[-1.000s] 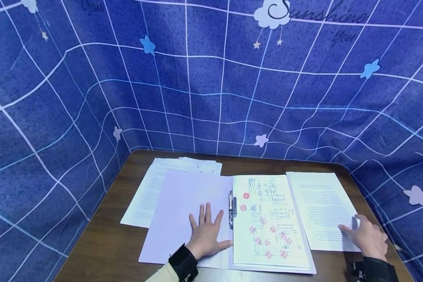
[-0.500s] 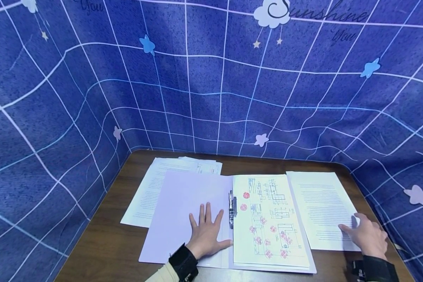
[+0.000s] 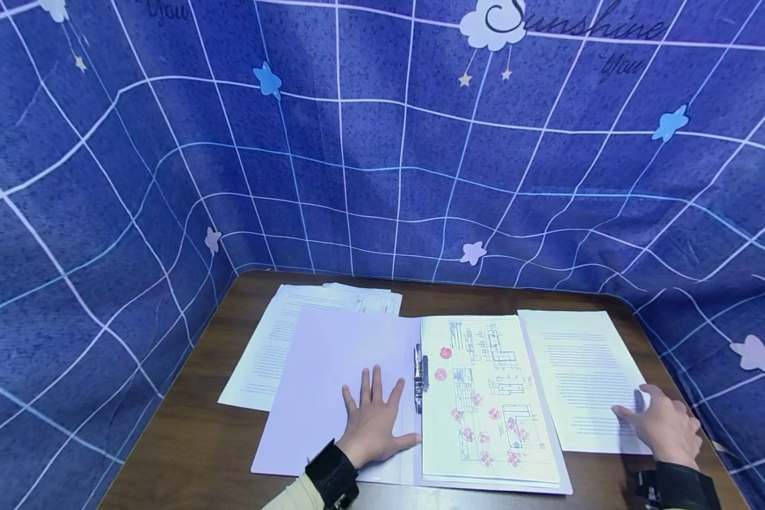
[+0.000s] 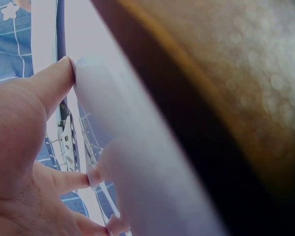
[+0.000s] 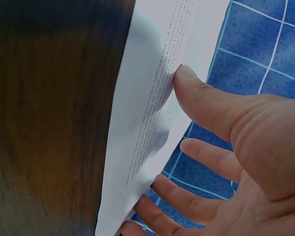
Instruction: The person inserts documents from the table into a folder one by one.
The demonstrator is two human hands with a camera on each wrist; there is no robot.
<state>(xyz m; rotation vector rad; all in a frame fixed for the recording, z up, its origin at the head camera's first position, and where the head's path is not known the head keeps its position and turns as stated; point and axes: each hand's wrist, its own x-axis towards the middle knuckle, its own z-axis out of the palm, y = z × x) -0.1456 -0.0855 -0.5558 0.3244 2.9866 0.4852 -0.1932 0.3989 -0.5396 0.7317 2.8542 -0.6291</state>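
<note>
Head view alone takes in the whole blue fabric backdrop (image 3: 382,163) beyond the hands, patterned with pale grid lines, stars and clouds. Below both hands spreads a dark brown wood-grain table (image 3: 172,439). An open lilac folder (image 3: 331,354) lies under the left hand (image 3: 371,425), flat with fingers spread; to that hand's right, white drawing sheets (image 3: 487,400) bear red stamps. Loose white papers (image 3: 274,347) sit beyond the left hand, partly beneath the folder. The right hand (image 3: 664,428), open, has its thumb over a white printed sheet (image 3: 580,382); only the right wrist view shows its fingertips by the edge. Nearest the left fingertips is a silver metal clip (image 3: 419,382). Backdrop lettering reads "Sunshine" and "You"; the sheets' print is too small to read.
</note>
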